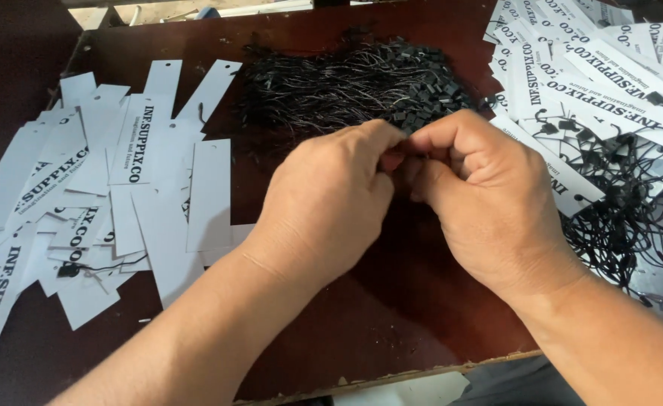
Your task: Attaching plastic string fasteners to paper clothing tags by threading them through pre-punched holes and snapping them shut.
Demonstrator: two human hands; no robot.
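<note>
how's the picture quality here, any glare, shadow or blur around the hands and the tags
Head view: soft, even light; the left hand and right hand are sharp, their shadow darkening the brown table beneath. The white tags look bright but readable, without harsh glare. The black strings merge into a dark, low-detail mass.

Desk (391,316) layout: loose tags (121,195) lie at left; a cord bundle (346,83) lies at the far centre; strung tags (594,98) lie at right. Both hands meet mid-desk, just before the cord bundle, between the two tag heaps.
</note>
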